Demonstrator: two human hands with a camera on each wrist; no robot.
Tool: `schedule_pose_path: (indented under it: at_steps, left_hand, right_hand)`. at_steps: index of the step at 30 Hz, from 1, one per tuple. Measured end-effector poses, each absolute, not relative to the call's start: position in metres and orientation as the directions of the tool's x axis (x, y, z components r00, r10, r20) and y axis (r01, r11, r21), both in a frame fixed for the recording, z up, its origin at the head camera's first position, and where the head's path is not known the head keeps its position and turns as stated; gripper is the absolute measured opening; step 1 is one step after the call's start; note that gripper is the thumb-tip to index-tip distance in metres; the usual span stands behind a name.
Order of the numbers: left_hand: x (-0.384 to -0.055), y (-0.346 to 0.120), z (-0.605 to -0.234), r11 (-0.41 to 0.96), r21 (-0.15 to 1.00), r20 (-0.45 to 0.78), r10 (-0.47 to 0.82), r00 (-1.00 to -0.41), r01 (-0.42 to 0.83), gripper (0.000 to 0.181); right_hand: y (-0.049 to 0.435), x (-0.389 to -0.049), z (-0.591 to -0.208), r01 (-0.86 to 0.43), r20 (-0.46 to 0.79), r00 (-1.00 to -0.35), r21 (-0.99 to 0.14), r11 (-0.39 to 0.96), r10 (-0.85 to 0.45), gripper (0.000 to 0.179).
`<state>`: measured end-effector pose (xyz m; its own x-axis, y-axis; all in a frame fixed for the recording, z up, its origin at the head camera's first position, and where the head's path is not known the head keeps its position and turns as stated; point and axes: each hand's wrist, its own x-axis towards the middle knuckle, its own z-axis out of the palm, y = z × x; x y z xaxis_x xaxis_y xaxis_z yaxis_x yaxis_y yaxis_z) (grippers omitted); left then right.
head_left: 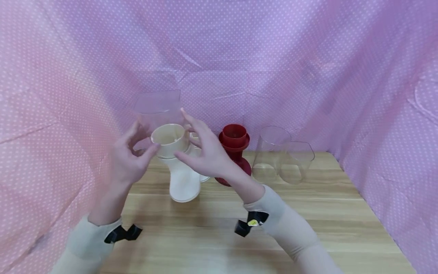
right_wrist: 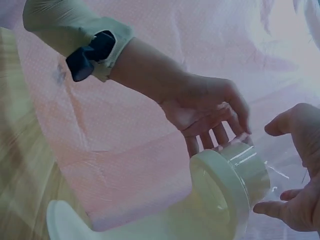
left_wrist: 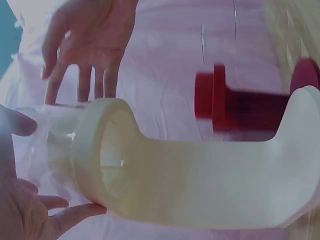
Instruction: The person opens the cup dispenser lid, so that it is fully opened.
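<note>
A cream-white stand with a round collar on top rises from the table. Around the collar sits a clear plastic container, its walls flaring upward, also visible in the right wrist view around the cream collar. My left hand holds the container's left side, thumb by the collar and fingers curled behind. On the other side my right hand has its fingers spread, thumb close to the collar's rim. Whether the right fingertips touch the container is unclear.
A red stand of similar shape stands right of the white one. Farther right are two clear containers. Part of another white stand shows behind my right hand. Pink dotted cloth hangs around the wooden table.
</note>
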<state>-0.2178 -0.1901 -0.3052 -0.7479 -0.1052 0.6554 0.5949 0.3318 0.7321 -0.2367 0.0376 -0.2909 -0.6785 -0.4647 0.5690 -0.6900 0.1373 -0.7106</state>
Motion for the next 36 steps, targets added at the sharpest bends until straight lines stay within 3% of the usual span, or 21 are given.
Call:
schedule_pose_path:
  at_steps: [8,21,29,36]
  left_hand:
    - [-0.187,-0.146,-0.304,0.335,0.683,0.672,0.059,-0.738,0.649,0.059]
    - [-0.176,-0.070,-0.336,0.318,0.576,0.719,0.239,-0.652,0.753,0.096]
    - [-0.182,-0.053,-0.362,0.322,0.582,0.696,0.278,-0.662,0.747,0.098]
    - [-0.191,-0.048,-0.373,0.333,0.585,0.692,0.271,-0.670,0.739,0.096]
  right_hand:
    - [0.096,-0.212,-0.290,-0.792,0.680,-0.597,-0.584,0.179,-0.425,0.090]
    - [0.182,-0.173,-0.334,-0.745,0.722,-0.658,-0.583,0.325,-0.215,0.097]
    - [0.200,-0.174,-0.363,-0.766,0.746,-0.635,-0.573,0.290,-0.202,0.098]
    - [0.203,-0.181,-0.376,-0.742,0.718,-0.666,-0.612,0.273,-0.202,0.097]
